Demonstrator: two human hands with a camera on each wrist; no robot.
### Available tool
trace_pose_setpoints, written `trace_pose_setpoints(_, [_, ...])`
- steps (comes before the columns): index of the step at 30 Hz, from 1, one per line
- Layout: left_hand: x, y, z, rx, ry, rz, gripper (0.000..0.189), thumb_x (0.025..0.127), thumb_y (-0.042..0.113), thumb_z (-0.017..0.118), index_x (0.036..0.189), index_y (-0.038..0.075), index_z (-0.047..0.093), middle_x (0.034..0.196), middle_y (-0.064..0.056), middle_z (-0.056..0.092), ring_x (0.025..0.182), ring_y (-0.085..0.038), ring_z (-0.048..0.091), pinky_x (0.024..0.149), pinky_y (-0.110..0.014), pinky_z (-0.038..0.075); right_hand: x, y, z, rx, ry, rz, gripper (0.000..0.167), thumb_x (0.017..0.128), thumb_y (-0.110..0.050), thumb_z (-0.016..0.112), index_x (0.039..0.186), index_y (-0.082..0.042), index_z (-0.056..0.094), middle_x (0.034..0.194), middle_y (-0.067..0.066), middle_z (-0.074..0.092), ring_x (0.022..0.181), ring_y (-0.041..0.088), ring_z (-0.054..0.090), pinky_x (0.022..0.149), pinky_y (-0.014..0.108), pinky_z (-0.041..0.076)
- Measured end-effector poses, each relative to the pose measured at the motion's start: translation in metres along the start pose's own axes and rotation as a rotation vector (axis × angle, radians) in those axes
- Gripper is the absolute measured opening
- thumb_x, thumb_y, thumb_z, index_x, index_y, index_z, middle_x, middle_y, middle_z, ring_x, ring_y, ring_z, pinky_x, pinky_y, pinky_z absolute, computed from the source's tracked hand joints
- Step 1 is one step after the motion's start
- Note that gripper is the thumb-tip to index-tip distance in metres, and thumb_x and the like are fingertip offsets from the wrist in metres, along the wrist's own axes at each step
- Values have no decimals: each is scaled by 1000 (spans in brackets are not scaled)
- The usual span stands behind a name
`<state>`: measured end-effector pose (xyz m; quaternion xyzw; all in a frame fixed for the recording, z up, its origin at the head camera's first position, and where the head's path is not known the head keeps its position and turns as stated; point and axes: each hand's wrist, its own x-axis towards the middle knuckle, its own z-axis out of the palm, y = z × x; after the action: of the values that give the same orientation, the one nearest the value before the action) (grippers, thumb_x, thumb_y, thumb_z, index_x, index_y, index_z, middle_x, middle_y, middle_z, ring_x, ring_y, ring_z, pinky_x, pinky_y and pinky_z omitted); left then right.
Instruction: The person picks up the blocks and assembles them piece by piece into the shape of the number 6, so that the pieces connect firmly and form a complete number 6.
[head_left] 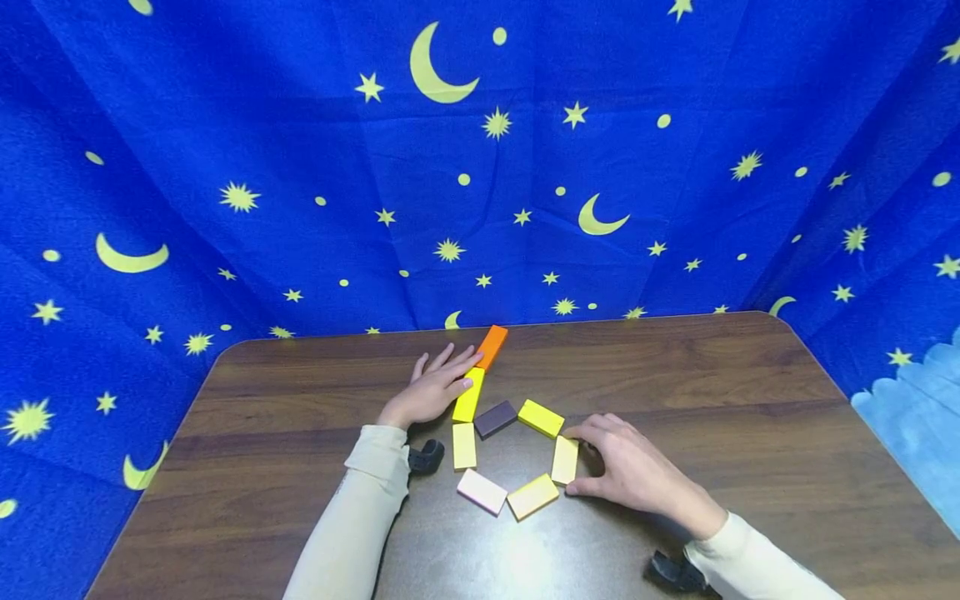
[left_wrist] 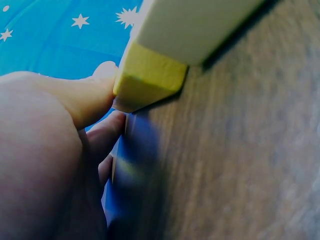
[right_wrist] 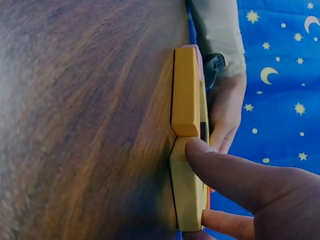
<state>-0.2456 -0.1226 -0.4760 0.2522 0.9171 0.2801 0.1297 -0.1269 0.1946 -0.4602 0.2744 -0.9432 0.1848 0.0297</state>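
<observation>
My right hand (head_left: 633, 467) pinches a pale yellow block (head_left: 566, 460) by its two ends, thumb at the near end and fingertips at the far one. My left hand (head_left: 427, 396) lies with straight fingers along an orange block (head_left: 492, 347) and a bright yellow block (head_left: 468, 400), which stand end to end. In the left wrist view its thumb touches the side of the yellow block (left_wrist: 155, 80). A ring is formed by the pale block, a second bright yellow block (head_left: 541, 417), a dark block (head_left: 496, 420), a cream block (head_left: 464, 446), a pink block (head_left: 482, 492) and a light orange block (head_left: 533, 497).
The blocks lie on a brown wooden table (head_left: 750, 417). A blue cloth (head_left: 525, 167) with moons and stars hangs behind its far edge. Black wrist straps (head_left: 426, 457) show at both cuffs, the left one close to the cream block.
</observation>
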Motion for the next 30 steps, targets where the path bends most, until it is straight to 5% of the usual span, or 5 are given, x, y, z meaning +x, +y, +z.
trace_pose_setpoints(15, [-3, -1, 0, -3, 9, -11, 51, 110, 31, 39, 159, 23, 31, 166, 0, 20, 155, -30, 3, 118, -60, -9, 3, 3, -2, 41, -31, -25, 65, 71, -49, 88, 122, -13, 71, 105, -5, 66, 101, 14, 59, 90, 42, 50])
trace_pose_setpoints(30, [-3, -4, 3, -60, -10, 18, 52, 111, 34, 32, 161, 22, 25, 166, -2, 22, 154, -30, 6, 119, -59, -6, -6, 34, -21, 124, 39, 77, 57, 81, -45, 83, 125, -12, 69, 109, -3, 68, 95, 15, 60, 82, 41, 51])
